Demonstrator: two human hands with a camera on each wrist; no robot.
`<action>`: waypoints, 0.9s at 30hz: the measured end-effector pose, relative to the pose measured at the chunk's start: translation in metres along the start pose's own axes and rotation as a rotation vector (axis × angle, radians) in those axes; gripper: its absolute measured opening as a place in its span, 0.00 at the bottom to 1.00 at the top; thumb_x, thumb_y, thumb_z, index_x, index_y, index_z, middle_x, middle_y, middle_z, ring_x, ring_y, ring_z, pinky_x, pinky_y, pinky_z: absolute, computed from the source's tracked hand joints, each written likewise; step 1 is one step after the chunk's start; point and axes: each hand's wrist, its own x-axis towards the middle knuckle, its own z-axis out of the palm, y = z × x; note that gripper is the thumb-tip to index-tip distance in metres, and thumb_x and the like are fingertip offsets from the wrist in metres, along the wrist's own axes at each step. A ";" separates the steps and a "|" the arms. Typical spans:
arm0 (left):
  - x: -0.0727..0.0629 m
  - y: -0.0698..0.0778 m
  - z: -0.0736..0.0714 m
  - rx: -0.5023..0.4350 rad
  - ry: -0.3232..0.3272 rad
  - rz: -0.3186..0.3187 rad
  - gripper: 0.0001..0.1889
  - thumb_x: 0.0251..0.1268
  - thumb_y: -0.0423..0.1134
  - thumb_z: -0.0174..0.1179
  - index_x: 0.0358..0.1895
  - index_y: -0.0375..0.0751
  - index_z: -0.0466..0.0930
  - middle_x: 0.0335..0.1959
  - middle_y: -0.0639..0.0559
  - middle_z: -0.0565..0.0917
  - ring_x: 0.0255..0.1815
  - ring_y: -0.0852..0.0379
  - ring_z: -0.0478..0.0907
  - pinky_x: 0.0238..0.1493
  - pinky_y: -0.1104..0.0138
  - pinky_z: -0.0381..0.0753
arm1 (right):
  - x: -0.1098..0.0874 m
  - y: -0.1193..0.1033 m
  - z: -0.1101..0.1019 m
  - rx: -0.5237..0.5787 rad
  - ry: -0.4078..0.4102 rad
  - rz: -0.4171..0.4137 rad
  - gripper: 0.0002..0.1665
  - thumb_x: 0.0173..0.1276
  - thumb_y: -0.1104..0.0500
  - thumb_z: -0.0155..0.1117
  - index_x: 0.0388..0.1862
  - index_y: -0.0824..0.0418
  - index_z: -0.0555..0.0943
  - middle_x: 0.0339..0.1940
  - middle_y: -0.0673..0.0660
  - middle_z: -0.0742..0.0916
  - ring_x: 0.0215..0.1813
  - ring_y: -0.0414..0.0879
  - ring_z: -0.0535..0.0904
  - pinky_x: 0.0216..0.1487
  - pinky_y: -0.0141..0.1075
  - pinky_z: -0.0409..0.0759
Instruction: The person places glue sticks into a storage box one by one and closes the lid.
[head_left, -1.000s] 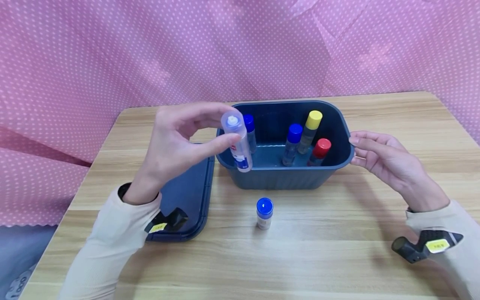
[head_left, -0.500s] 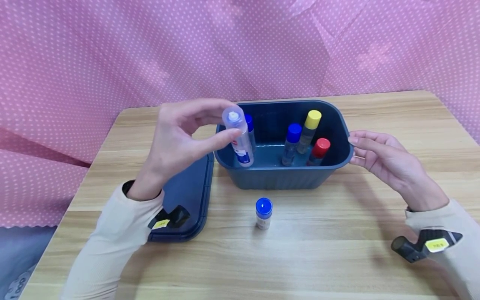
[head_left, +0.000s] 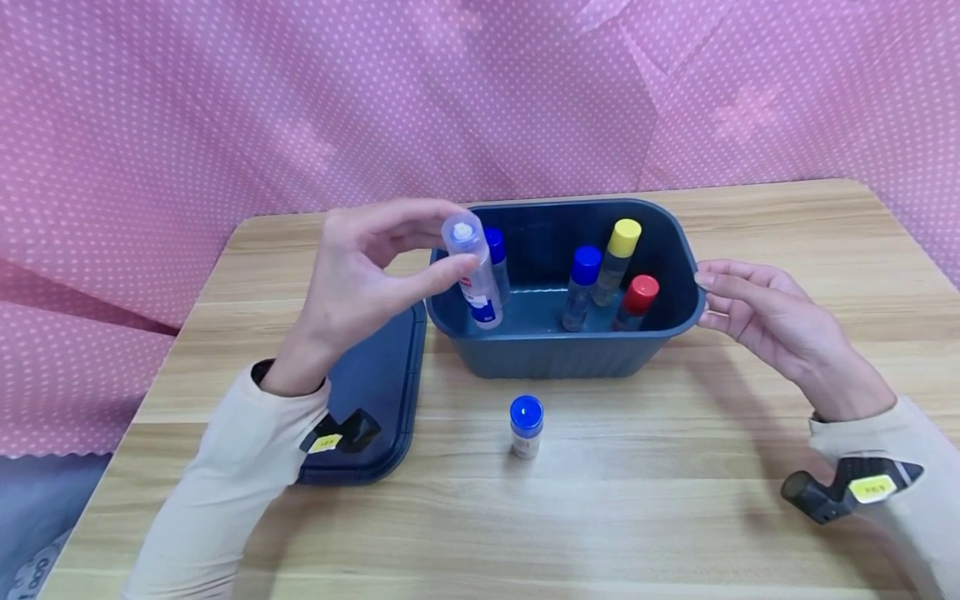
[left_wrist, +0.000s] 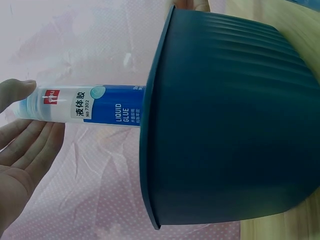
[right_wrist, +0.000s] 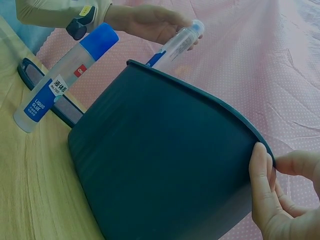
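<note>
In the head view my left hand (head_left: 352, 279) pinches a clear liquid glue bottle (head_left: 480, 292) near its top, between thumb and fingers. It is held over the left end of a dark blue plastic bin (head_left: 547, 358). The left wrist view shows the bottle's lower end hidden behind the bin's rim (left_wrist: 150, 110). On the bin's right end, my right hand (head_left: 780, 321) pinches the rim with thumb and fingers. Inside the bin stand several glue bottles: one blue-capped bottle (head_left: 497, 250) at left, another blue-capped bottle (head_left: 584, 271), a yellow-capped bottle (head_left: 623, 242) and a red-capped bottle (head_left: 640, 296).
A blue-capped liquid glue bottle (head_left: 527, 427) stands upright on the wooden table (head_left: 637, 517) in front of the bin. Beneath my left forearm lies a dark blue lid (head_left: 375, 383), left of the bin. A pink dotted curtain (head_left: 480, 108) hangs behind the table.
The held glue bottle has shifted slightly back and its base sits a little farther inside the bin's front rim. My right hand keeps its hold on the rim.
</note>
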 end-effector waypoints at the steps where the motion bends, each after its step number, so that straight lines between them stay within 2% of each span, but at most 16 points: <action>1: 0.000 -0.001 0.000 0.001 0.001 -0.003 0.18 0.48 0.18 0.67 0.46 0.21 0.79 0.43 0.35 0.84 0.41 0.50 0.84 0.48 0.60 0.83 | 0.000 0.000 0.000 -0.001 0.000 0.000 0.18 0.75 0.74 0.40 0.47 0.75 0.80 0.44 0.62 0.85 0.44 0.51 0.84 0.45 0.40 0.84; 8: -0.004 -0.007 0.004 0.000 0.016 -0.039 0.19 0.49 0.20 0.68 0.47 0.24 0.80 0.44 0.38 0.85 0.42 0.49 0.84 0.49 0.60 0.82 | 0.000 0.003 -0.002 -0.010 -0.011 -0.013 0.18 0.75 0.75 0.40 0.47 0.75 0.81 0.44 0.62 0.85 0.44 0.51 0.84 0.44 0.39 0.84; 18: -0.007 -0.017 0.010 -0.007 0.002 -0.036 0.18 0.49 0.19 0.67 0.47 0.23 0.79 0.42 0.38 0.85 0.41 0.50 0.84 0.49 0.60 0.83 | -0.001 0.006 -0.003 -0.008 -0.025 -0.024 0.19 0.75 0.75 0.40 0.47 0.75 0.81 0.44 0.63 0.85 0.44 0.51 0.85 0.45 0.39 0.84; 27: -0.010 -0.026 0.013 -0.018 0.002 -0.087 0.17 0.49 0.20 0.68 0.46 0.25 0.81 0.41 0.41 0.86 0.41 0.51 0.84 0.47 0.60 0.83 | -0.001 0.007 -0.003 -0.006 -0.026 -0.026 0.19 0.75 0.75 0.39 0.48 0.75 0.80 0.45 0.63 0.85 0.44 0.51 0.84 0.45 0.40 0.84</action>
